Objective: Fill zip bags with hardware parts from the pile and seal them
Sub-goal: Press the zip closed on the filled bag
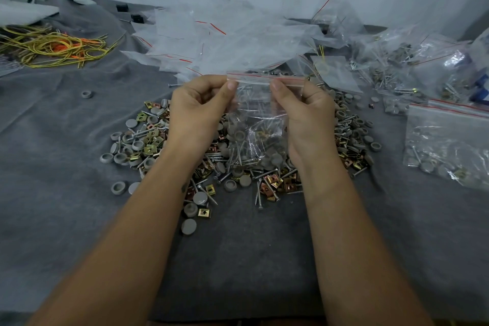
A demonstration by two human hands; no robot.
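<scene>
Head view: both hands up at frame centre, holding one clear zip bag (258, 124) by its red-striped top edge. Left hand (198, 111) grip is a thumb-and-finger pinch on the strip's left end; right hand (304, 111) grip pinches the strip further right, thumb on the near side. Whether the zip is fully pressed together, cannot tell. Bag hangs above the pile of hardware parts (164, 140) and already carries screws, grey caps and a brass clip in its lower half. Pile lies centre on grey cloth (66, 193) over the bench. Empty zip bags (225, 42) heaped upper centre. Filled bags (447, 145) at right edge. Yellow and orange cords (53, 47) upper left.
</scene>
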